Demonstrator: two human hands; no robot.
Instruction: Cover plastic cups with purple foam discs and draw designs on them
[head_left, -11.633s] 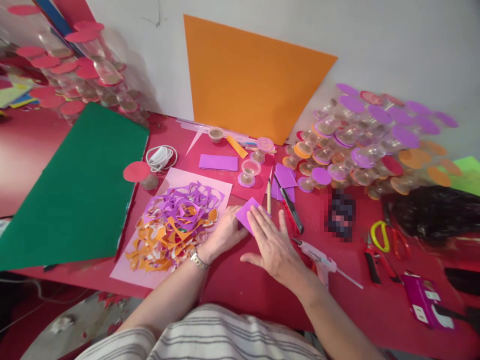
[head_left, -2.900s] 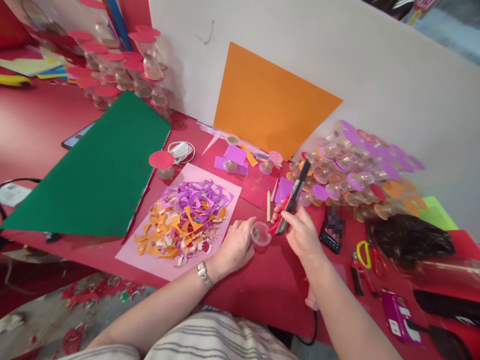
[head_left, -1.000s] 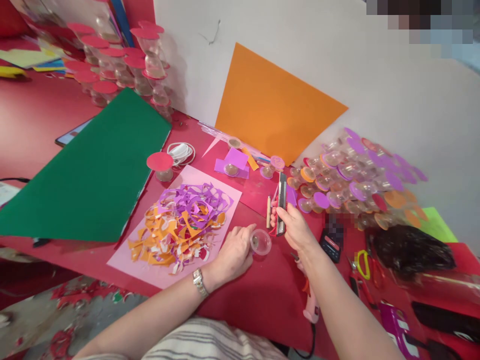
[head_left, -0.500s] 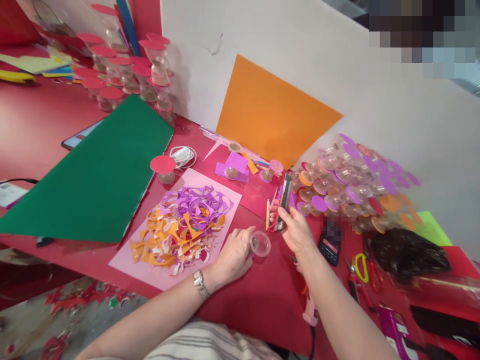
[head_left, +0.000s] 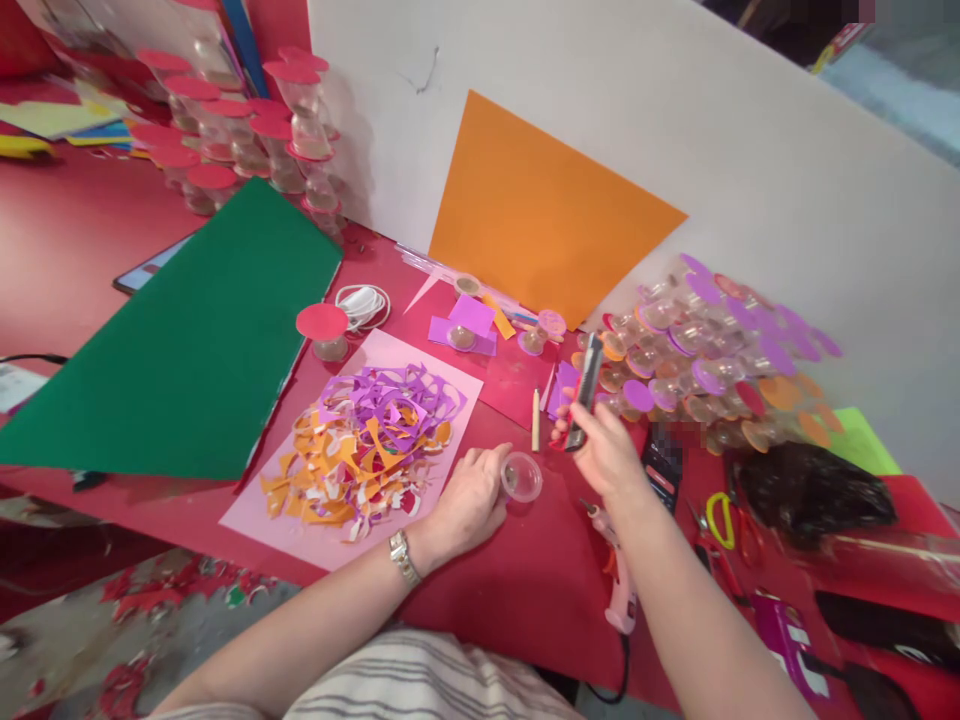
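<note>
**Small clear cup in one hand, box cutter in the other, at a red bench**

My left hand [head_left: 469,500] is closed on the side of a small clear plastic cup [head_left: 520,477], near the middle of the front edge of the red bench [head_left: 487,600]. My right hand [head_left: 606,450] grips a black-and-red box cutter [head_left: 588,370], pointing toward the back edge, apart from the cup. A pink glue gun [head_left: 621,590] lies at the front edge beneath my right forearm. To the left, purple and orange scraps [head_left: 382,430] cover most of a pink sheet [head_left: 251,515]. An orange sheet [head_left: 551,210] leans on the wall at the back edge.
</note>
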